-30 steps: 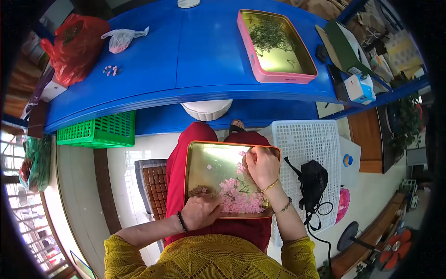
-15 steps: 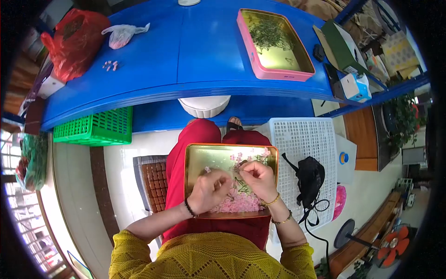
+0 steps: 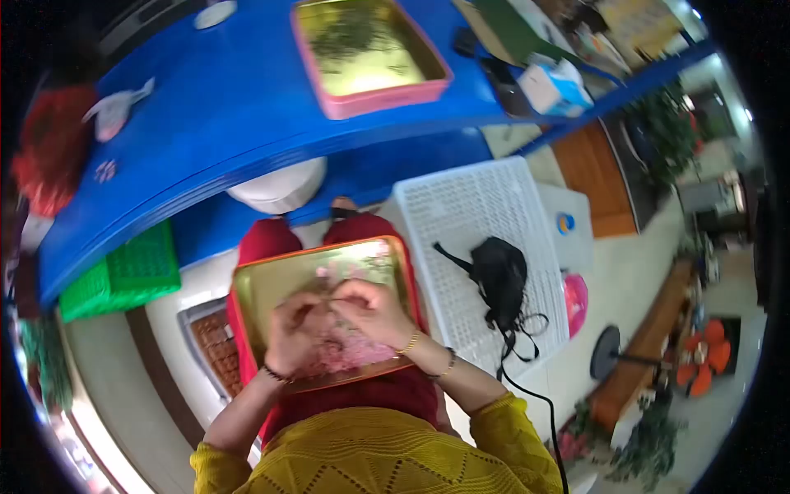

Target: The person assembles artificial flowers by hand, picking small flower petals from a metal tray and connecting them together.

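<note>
A gold-coloured tray (image 3: 271,281) with an orange rim rests on my lap. Small pink flowers (image 3: 350,352) lie in a heap at its near side, and more lie toward its far right corner. Over the middle of the tray, my left hand (image 3: 296,329) has its fingers curled together. Close beside it on the right, my right hand (image 3: 369,311) is closed in a pinch, its fingertips nearly meeting those of my left hand. Whatever sits between the fingertips is small and blurred.
On the blue table (image 3: 222,107) are a pink tin (image 3: 383,100) of green stems, a red bag (image 3: 58,152) and a small white bag (image 3: 113,114). A white crate (image 3: 436,239) on the right bears a black bag (image 3: 499,276). A green crate (image 3: 123,276) is at the left.
The view has swung, shifting the table and crates leftward and tilting them. My hands, first apart at opposite sides of the tray, have come together over its middle.
</note>
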A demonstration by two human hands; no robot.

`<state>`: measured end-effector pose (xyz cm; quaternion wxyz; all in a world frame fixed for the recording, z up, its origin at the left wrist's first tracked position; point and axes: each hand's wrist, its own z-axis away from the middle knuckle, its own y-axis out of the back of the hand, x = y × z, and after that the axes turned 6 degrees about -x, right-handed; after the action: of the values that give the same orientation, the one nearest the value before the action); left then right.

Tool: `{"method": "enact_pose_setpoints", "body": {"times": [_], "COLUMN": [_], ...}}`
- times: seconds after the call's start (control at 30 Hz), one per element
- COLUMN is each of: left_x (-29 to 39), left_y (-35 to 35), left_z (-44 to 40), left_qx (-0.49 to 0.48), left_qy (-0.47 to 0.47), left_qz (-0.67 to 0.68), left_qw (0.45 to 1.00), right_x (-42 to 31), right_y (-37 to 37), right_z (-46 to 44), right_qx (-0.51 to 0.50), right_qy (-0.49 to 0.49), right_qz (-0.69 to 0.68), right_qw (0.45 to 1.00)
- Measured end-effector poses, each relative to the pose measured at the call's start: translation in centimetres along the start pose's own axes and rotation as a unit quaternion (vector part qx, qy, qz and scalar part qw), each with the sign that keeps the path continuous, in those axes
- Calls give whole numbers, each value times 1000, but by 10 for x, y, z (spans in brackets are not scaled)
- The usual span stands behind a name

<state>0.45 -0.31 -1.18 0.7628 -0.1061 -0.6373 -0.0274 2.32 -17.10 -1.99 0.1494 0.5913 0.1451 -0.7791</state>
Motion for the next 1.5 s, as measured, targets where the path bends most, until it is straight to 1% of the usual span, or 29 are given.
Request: {"method": "enact_pose_setpoints", "body": {"times": [0.03, 0.1, 0.13, 0.2, 0.23, 0.27, 0.3, 0.37, 0.4, 0.43, 0.5, 0.53, 0.63, 0.73, 0.83, 0.93, 1.03, 1.13, 1.23, 1.33, 1.43, 1.5], "left_x": [0, -2, -2, 0, -3, -11, -13, -7, -6, -3, 0, -7, -13, -5, -7, -1, 3, -4, -5, 9, 9, 4], "left_y": [5, 6, 5, 5, 5, 4, 5, 8, 5, 5, 4, 6, 7, 6, 10, 13, 12, 6, 2, 7, 10, 11], "left_z": [-2, -1, -2, 1, 2, 1, 2, 8, 8, 8, 8, 8, 9, 9, 9, 11, 11, 10, 11, 12, 11, 11], "left_qx": [-17, -21, -31, -37, -43, -45, -43, -59, -52, -50, -55, -55, -28, -1, 0, -10, -17, 15, 35, 45, 21, 17], "left_qy": [49, 81, 80, 79, 39, -1, -41, 51, 63, 56, 41, 11, -15, 22, 11, 29, 31, 0, -25, -40, -94, -84], "left_qz": [-16, -17, -18, -23, -41, -63, -88, -69, 11, 2, -12, -64, -41, 49, 41, -13, -14, 62, 38, -165, -244, -205], "left_qw": [999, 996, 996, 996, 997, 997, 994, 994, 997, 997, 998, 996, 999, 999, 999, 999, 999, 998, 998, 984, 965, 975], "right_x": [1, 2, 6, 3, 1, 0, 9, 1, 0, -2, -4, -4, -3, -3, 1, 4, 3, 6, 7, 8, 3, 0], "right_y": [1, 0, 0, -3, -5, -4, -5, -1, 0, 1, -1, -1, -1, -5, -9, -10, -10, -9, -10, -11, -13, -14], "right_z": [1, -2, -3, -3, -4, -5, -7, -5, -5, -5, -7, -6, -5, -3, -2, -2, -2, -2, -3, 0, 2, 2], "right_qx": [4, -11, -13, 8, 11, 12, 7, 6, 0, -3, -13, -14, -16, -21, -26, -24, -25, -25, -28, -32, -32, -32], "right_qy": [-5, -6, -16, -4, 1, 20, 20, 16, 6, -6, 5, -4, -18, -23, -19, -9, -10, 2, 6, 9, -1, -13], "right_qz": [-31, -97, -108, -126, -136, -113, -129, -106, -112, -116, -162, -155, -133, -89, -59, -40, -38, -15, -5, 17, 14, 13], "right_qw": [999, 995, 994, 992, 991, 993, 991, 994, 994, 993, 987, 988, 991, 996, 998, 999, 999, 1000, 1000, 999, 999, 999]}}
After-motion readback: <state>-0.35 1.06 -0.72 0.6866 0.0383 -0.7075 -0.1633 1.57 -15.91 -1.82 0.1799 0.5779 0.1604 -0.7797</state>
